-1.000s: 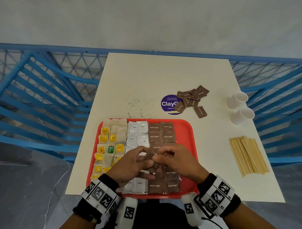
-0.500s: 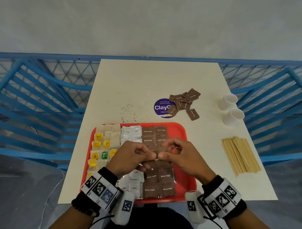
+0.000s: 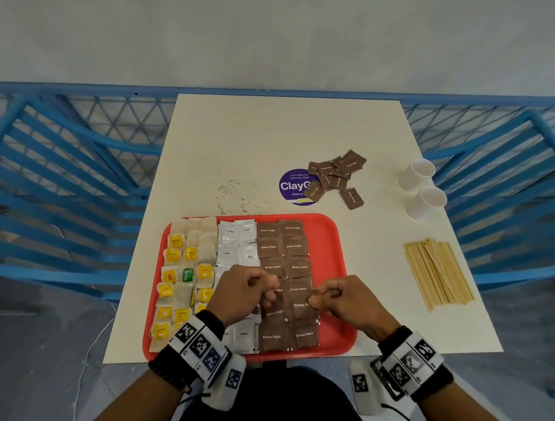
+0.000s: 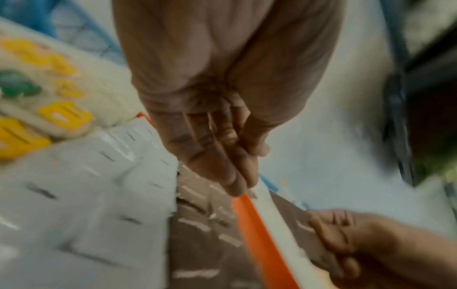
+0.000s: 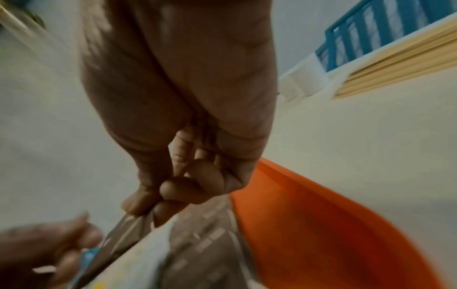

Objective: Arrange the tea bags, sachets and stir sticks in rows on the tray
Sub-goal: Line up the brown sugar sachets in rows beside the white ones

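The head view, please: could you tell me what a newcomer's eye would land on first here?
The red tray at the table's near edge, packed with columns of tea bags, white coffee sachets and brown sugar sachets. Over it, the left hand and right hand pinch one brown sachet between them. To the right lie stir sticks.
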`<state>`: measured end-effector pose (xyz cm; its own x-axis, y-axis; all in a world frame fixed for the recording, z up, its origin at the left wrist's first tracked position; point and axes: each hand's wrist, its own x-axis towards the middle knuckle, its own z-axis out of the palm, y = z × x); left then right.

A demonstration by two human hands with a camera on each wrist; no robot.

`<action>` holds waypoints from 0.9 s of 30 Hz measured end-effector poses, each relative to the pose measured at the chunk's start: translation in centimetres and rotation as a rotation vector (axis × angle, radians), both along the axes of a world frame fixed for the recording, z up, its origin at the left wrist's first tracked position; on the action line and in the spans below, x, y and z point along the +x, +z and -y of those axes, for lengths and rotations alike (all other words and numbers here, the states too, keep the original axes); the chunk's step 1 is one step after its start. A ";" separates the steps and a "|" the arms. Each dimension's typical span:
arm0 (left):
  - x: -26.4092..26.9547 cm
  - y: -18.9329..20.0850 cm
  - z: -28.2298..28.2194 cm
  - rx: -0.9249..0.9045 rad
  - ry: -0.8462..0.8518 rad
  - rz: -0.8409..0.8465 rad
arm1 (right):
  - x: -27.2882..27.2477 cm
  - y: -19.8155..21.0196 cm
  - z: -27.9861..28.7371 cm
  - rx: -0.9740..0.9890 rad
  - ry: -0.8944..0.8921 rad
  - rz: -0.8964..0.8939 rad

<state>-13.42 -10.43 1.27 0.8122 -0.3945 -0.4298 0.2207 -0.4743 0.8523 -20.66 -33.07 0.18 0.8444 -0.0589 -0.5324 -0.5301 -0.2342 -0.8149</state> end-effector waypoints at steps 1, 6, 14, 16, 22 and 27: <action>-0.1 -0.7 -0.3 0.094 -0.048 0.088 | -0.4 -0.8 0.2 -0.009 0.013 -0.038; -2.3 -3.5 -0.7 0.447 -0.377 0.243 | -2.1 -4.4 0.3 -0.114 0.107 -0.181; -4.5 -5.8 0.5 0.642 -0.586 0.264 | -2.3 -5.1 -0.4 -0.347 0.154 -0.169; -4.6 -5.8 0.6 0.648 -0.592 0.275 | -2.5 -5.3 -0.4 -0.359 0.142 -0.164; -4.1 -5.5 0.3 0.582 -0.534 0.311 | -2.0 -4.4 0.5 -0.397 0.157 -0.104; 0.2 -2.4 0.2 0.430 -0.364 0.346 | 1.2 -1.1 2.6 -0.411 0.127 0.000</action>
